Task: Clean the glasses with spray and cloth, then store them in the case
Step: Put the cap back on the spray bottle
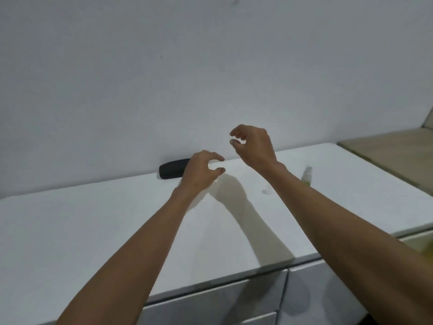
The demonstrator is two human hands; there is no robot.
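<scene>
A black glasses case (172, 171) lies shut on the white counter (93, 226) against the wall. My left hand (201, 172) hovers just right of it, fingers curled and apart, holding nothing, and it covers the case's right end. My right hand (254, 144) is raised higher in front of the wall, fingers also curled apart and empty. A small clear spray bottle (307, 175) with a green base stands on the counter to the right, partly behind my right forearm. I see no glasses and no cloth.
The white wall (210, 66) rises directly behind the counter. White drawer fronts (222, 301) run below the counter's front edge. A beige surface (386, 151) sits lower at the far right.
</scene>
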